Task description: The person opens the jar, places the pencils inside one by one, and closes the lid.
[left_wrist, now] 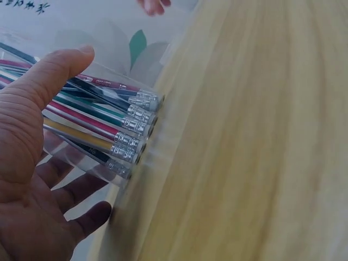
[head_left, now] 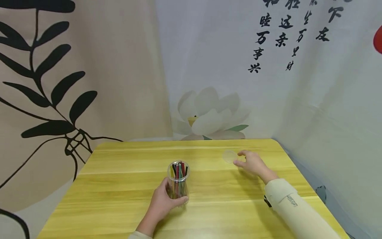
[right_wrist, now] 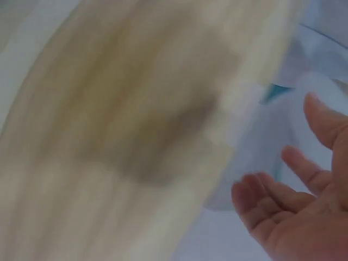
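A clear plastic jar [head_left: 178,179] stands upright near the middle of the table, filled with several pencils [head_left: 180,170] in red, green, yellow and black. My left hand [head_left: 162,201] grips the jar low down, thumb on the near side and fingers around its left side. In the left wrist view, the pencils' metal ferrules [left_wrist: 127,142] sit at the bottom of the jar. A round, clear lid [head_left: 229,156] lies toward the table's back. My right hand [head_left: 253,163] is just to its right, thumb and fingers spread; whether they touch the lid, I cannot tell.
The yellow wood-grain table [head_left: 125,186] has a rounded back right corner. Behind it hangs a curtain [head_left: 209,59] printed with leaves, a pale flower and dark characters. A black object [head_left: 267,201] shows at my right sleeve's underside.
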Action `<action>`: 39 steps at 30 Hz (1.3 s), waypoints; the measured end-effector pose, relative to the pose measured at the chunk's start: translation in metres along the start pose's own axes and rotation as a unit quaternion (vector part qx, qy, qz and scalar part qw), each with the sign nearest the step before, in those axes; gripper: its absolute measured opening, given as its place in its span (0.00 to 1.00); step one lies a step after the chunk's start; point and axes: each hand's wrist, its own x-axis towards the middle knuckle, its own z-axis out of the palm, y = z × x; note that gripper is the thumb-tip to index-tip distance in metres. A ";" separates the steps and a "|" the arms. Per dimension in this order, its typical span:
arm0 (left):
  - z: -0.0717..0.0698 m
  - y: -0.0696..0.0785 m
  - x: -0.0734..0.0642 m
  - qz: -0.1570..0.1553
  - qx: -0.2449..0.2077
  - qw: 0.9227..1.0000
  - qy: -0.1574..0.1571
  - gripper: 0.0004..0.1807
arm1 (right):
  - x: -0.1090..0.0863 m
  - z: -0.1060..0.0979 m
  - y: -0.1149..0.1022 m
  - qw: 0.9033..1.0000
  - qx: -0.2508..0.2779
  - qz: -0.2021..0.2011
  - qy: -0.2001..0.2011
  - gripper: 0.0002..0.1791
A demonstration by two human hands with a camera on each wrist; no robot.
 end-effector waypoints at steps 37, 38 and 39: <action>0.041 0.036 0.062 0.041 0.030 0.993 -0.103 0.41 | -0.005 -0.018 -0.159 0.953 0.016 -0.291 -0.087 0.27; 0.042 0.036 0.063 0.042 0.027 0.993 -0.105 0.41 | -0.007 -0.019 -0.159 0.951 0.001 -0.295 -0.089 0.27; 0.043 0.037 0.064 0.044 0.025 0.993 -0.106 0.42 | -0.009 -0.020 -0.159 0.950 -0.010 -0.299 -0.091 0.28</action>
